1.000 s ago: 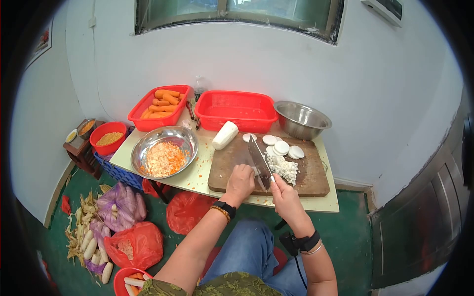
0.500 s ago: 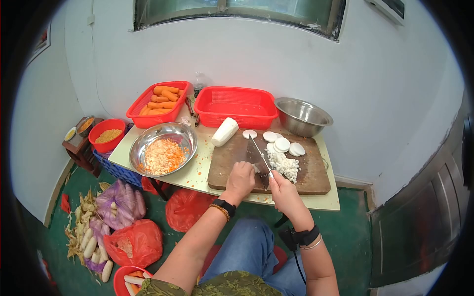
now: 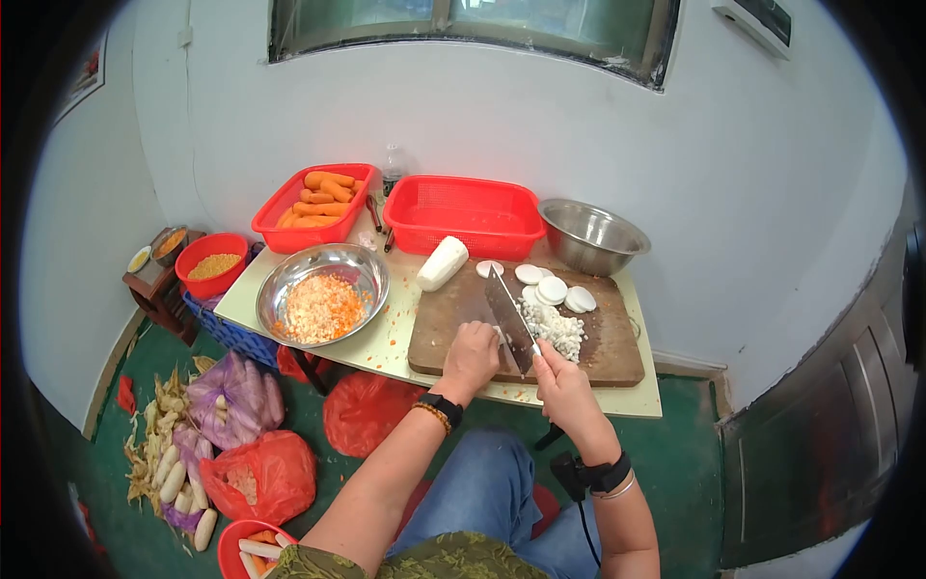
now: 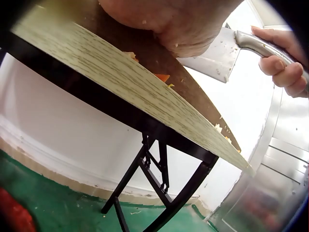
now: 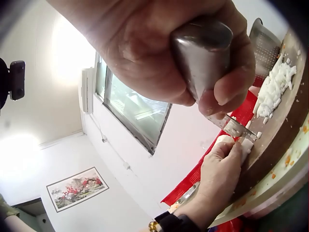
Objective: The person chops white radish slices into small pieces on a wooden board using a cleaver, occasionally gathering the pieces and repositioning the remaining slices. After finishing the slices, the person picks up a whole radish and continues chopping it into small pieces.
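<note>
My right hand (image 3: 567,394) grips the metal handle of a cleaver (image 3: 511,320), its blade upright over the wooden chopping board (image 3: 439,323). Close beside the blade, my left hand (image 3: 470,359) holds a white radish piece (image 5: 247,146) down on the board with bent fingers. Most of that piece is hidden by the hand in the head view. To the right of the blade lies a heap of diced white radish (image 3: 559,333). Round radish slices (image 3: 552,289) lie behind it, and a thick peeled radish (image 3: 443,264) rests at the board's back left corner.
A steel bowl (image 3: 367,274) of chopped orange and white bits stands left of the board. Behind are a red basket (image 3: 275,214) of carrots, an empty red basket (image 3: 466,240) and a deep steel bowl (image 3: 596,256). Bags (image 3: 280,473) and radishes lie on the floor at left.
Both hands and the cleaver keep nearly the same place on the board, with only small shifts of the blade beside the left fingers. The head view has tilted slightly.
</note>
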`<state>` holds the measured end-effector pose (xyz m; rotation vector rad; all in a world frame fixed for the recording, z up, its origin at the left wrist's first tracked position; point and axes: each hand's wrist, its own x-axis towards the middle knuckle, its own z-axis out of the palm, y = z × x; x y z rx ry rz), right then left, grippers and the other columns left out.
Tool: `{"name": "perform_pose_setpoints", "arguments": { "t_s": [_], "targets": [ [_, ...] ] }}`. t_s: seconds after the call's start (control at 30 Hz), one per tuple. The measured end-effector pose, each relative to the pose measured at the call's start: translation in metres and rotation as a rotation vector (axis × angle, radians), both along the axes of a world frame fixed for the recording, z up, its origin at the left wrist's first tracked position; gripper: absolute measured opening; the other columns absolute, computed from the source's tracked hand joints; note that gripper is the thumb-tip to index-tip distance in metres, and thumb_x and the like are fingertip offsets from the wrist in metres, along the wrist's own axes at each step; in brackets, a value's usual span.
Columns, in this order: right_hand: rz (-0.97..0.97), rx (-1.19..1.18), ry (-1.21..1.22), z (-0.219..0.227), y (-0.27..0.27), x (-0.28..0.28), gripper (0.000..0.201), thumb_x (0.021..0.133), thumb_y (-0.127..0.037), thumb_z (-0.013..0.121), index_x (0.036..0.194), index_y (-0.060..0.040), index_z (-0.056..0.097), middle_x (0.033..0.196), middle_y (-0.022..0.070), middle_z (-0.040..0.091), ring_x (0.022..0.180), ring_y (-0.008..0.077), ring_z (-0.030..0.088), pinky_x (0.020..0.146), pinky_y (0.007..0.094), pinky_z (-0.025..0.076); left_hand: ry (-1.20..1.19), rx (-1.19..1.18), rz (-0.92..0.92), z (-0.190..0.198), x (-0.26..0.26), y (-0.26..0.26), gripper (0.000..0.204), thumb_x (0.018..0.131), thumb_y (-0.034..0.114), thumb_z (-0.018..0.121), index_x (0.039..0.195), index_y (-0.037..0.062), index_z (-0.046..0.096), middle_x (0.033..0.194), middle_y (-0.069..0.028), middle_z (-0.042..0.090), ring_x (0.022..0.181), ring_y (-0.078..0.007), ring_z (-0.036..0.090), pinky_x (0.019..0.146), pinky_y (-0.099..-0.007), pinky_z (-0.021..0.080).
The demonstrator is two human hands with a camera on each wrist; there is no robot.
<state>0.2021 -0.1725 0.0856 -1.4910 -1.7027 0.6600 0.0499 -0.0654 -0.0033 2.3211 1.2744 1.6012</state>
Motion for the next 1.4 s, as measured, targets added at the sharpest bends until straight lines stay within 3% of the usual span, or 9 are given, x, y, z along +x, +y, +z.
{"name": "perform_pose_setpoints", "arguments": {
  "t_s": [0.17, 0.33, 0.4, 0.57, 0.7, 0.8, 1.13, 1.3, 1.4],
  "targets": [
    [-0.006, -0.038, 0.045, -0.001, -0.006, -0.001, 0.045, 0.102, -0.029, 0.045, 0.139, -0.0043, 0.046, 0.062, -0.0009, 0.048, 0.045, 0.0077, 0.046, 0.041, 0.0246, 0.041, -0.024, 0.021, -0.01, 0.0, 0.0, -0.001, 0.01, 0.082, 0.004, 0.061, 0.076, 0.0032, 0.053, 0.079, -0.0152, 0.054, 0.077, -0.0352, 0.051, 0.072, -0.0435, 0.044],
    [0.001, -0.051, 0.039, 0.009, -0.01, -0.002, 0.038, 0.101, -0.025, 0.045, 0.129, -0.0007, 0.052, 0.082, 0.0209, 0.058, 0.075, 0.0341, 0.057, 0.064, 0.0366, 0.047, -0.006, 0.028, 0.001, 0.0, 0.0, 0.0, 0.008, 0.082, 0.004, 0.061, 0.078, 0.0034, 0.054, 0.078, -0.0149, 0.054, 0.077, -0.0354, 0.052, 0.072, -0.0434, 0.044],
    [0.05, -0.09, 0.036, 0.004, 0.002, 0.0, 0.041, 0.102, -0.028, 0.044, 0.136, -0.0049, 0.049, 0.06, -0.0004, 0.048, 0.044, 0.008, 0.047, 0.039, 0.0252, 0.04, -0.015, 0.023, 0.001, 0.0, 0.0, 0.001, 0.007, 0.082, 0.004, 0.061, 0.079, 0.0034, 0.055, 0.079, -0.0148, 0.055, 0.078, -0.0355, 0.052, 0.073, -0.0432, 0.045],
    [0.017, -0.075, -0.014, -0.009, 0.026, -0.004, 0.04, 0.102, -0.027, 0.043, 0.136, -0.0058, 0.05, 0.06, -0.0012, 0.046, 0.042, 0.0078, 0.045, 0.038, 0.0249, 0.04, -0.012, -0.009, -0.014, 0.0, -0.002, 0.0, 0.004, 0.083, 0.005, 0.061, 0.083, 0.0029, 0.057, 0.082, -0.0152, 0.058, 0.08, -0.0357, 0.054, 0.074, -0.0432, 0.045],
    [-0.052, -0.06, 0.019, 0.002, 0.011, -0.008, 0.036, 0.1, -0.025, 0.046, 0.123, -0.0001, 0.056, 0.088, 0.0304, 0.063, 0.087, 0.0472, 0.062, 0.073, 0.0461, 0.049, -0.023, -0.04, -0.026, 0.002, -0.004, -0.003, 0.009, 0.085, 0.008, 0.061, 0.09, 0.0016, 0.06, 0.089, -0.0169, 0.061, 0.087, -0.0365, 0.056, 0.078, -0.043, 0.046],
    [-0.001, -0.022, 0.046, -0.004, 0.005, -0.002, 0.043, 0.102, -0.029, 0.044, 0.138, -0.0061, 0.049, 0.06, -0.0011, 0.046, 0.044, 0.0075, 0.045, 0.04, 0.0248, 0.04, -0.098, -0.097, 0.008, 0.012, -0.002, -0.013, 0.013, 0.086, 0.01, 0.06, 0.095, 0.0004, 0.061, 0.093, -0.018, 0.063, 0.092, -0.0368, 0.057, 0.082, -0.043, 0.046],
    [0.006, 0.035, -0.016, -0.001, -0.006, -0.005, 0.044, 0.102, -0.028, 0.046, 0.136, -0.0019, 0.049, 0.059, 0.0022, 0.049, 0.045, 0.0099, 0.048, 0.043, 0.0276, 0.043, -0.11, -0.023, -0.001, -0.003, -0.007, -0.004, 0.003, 0.081, 0.004, 0.06, 0.081, 0.0014, 0.06, 0.083, -0.0163, 0.061, 0.082, -0.0364, 0.056, 0.075, -0.0444, 0.046],
    [-0.002, 0.029, -0.031, 0.007, -0.003, -0.013, 0.033, 0.099, -0.023, 0.046, 0.121, 0.0011, 0.053, 0.086, 0.0315, 0.062, 0.086, 0.0494, 0.06, 0.072, 0.0516, 0.048, -0.085, 0.012, -0.014, -0.007, -0.008, -0.001, 0.002, 0.081, 0.003, 0.061, 0.082, 0.0009, 0.06, 0.081, -0.0164, 0.061, 0.08, -0.036, 0.057, 0.073, -0.043, 0.047],
    [-0.032, 0.065, -0.155, 0.005, 0.008, -0.021, 0.03, 0.099, -0.023, 0.046, 0.118, -0.0004, 0.054, 0.084, 0.0305, 0.062, 0.084, 0.0498, 0.06, 0.071, 0.0522, 0.047, -0.087, 0.021, -0.013, -0.005, -0.008, -0.001, 0.002, 0.081, 0.002, 0.061, 0.082, 0.0008, 0.061, 0.08, -0.0163, 0.062, 0.079, -0.0359, 0.058, 0.073, -0.0427, 0.047]
  ]
}}
